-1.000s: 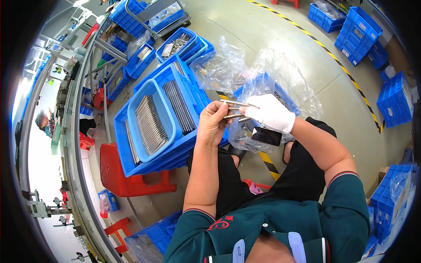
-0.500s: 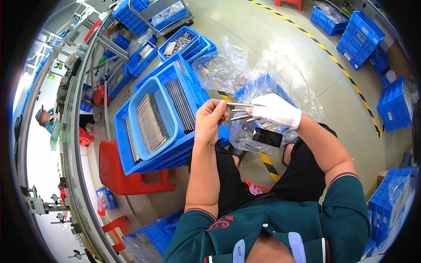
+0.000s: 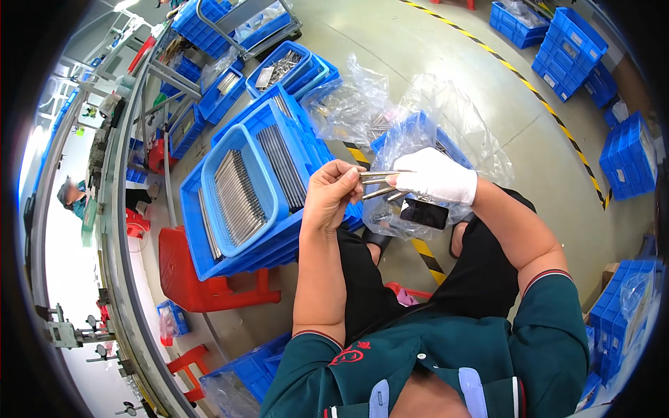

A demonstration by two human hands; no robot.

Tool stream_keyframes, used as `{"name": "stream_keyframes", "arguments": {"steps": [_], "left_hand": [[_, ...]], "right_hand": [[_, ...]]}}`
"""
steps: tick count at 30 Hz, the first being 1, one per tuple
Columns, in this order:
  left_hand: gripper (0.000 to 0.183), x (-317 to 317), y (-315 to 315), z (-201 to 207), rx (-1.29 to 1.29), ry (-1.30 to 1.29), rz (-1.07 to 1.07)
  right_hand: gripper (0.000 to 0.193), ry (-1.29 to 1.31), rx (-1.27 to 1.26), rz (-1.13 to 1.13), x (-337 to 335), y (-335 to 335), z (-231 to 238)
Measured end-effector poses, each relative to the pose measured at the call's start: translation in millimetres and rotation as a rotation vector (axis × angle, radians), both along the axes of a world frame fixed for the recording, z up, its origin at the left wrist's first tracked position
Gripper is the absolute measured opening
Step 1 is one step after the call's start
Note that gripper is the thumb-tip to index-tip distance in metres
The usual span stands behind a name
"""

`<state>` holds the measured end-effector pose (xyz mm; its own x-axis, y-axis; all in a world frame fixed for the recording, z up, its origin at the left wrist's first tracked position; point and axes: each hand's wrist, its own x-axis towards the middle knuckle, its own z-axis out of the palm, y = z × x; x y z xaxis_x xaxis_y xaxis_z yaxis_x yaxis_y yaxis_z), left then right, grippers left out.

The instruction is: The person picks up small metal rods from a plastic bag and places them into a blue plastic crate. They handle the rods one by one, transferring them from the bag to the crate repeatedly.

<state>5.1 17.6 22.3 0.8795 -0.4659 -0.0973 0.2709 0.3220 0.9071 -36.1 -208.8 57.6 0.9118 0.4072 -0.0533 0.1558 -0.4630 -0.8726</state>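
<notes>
My bare left hand [image 3: 333, 189] is closed, thumb and fingers pinching the left ends of slim metal rods [image 3: 377, 174]. Their other ends sit in my right hand [image 3: 437, 175], which wears a white glove and is wrapped round several rods. One of these sticks out lower, its tip apart from the left hand. Both hands are above an open blue crate [image 3: 447, 143] lined with clear plastic, where more metal pieces lie partly hidden. A black phone [image 3: 424, 214] rests just below the gloved hand.
At left, a light-blue basket [image 3: 280, 198] of neatly rowed rods sits on stacked blue crates [image 3: 197, 240]. Beside them is a red stool [image 3: 182, 268]. A blue tub of loose metal parts [image 3: 279, 70] stands beyond. Clear plastic bags [image 3: 352, 97] lie on the floor. A person [image 3: 75, 198] is far left.
My left hand has shifted slightly left and down, with its fingers now on more than one rod end. The lower rod in the gloved hand has tilted downward. The view has moved a little.
</notes>
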Motion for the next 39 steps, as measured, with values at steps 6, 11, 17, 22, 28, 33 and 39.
{"name": "stream_keyframes", "arguments": {"steps": [6, 11, 17, 22, 28, 33, 39], "left_hand": [[0.016, -2, -9, 0, 0.124, -0.038, 0.066], [0.017, -1, -11, -5, 0.23, -0.169, 0.166], [0.021, -3, -24, -4, 0.007, -0.062, 0.331], [0.022, -4, -37, -1, -0.155, -0.082, 0.056], [0.027, -10, -42, 4, 0.098, -0.157, -0.244], [0.026, -15, -53, 0, 0.098, -0.17, -0.306], [0.024, 3, -56, -24, -0.347, 0.22, 0.224]], "right_hand": [[0.044, -0.011, -0.088, -0.011, 1, 1, -2], [0.04, 0.019, -0.078, 0.044, 12, -5, -19], [0.038, 0.196, 0.123, 0.016, 10, -5, -11], [0.032, 0.344, 0.207, 0.076, 5, 10, -26], [0.02, 0.5, 0.384, 0.161, -1, 25, -39], [0.02, 0.413, 0.455, 0.244, 4, 23, -70], [0.014, 0.62, 0.744, 0.067, 8, 16, -48]]}}
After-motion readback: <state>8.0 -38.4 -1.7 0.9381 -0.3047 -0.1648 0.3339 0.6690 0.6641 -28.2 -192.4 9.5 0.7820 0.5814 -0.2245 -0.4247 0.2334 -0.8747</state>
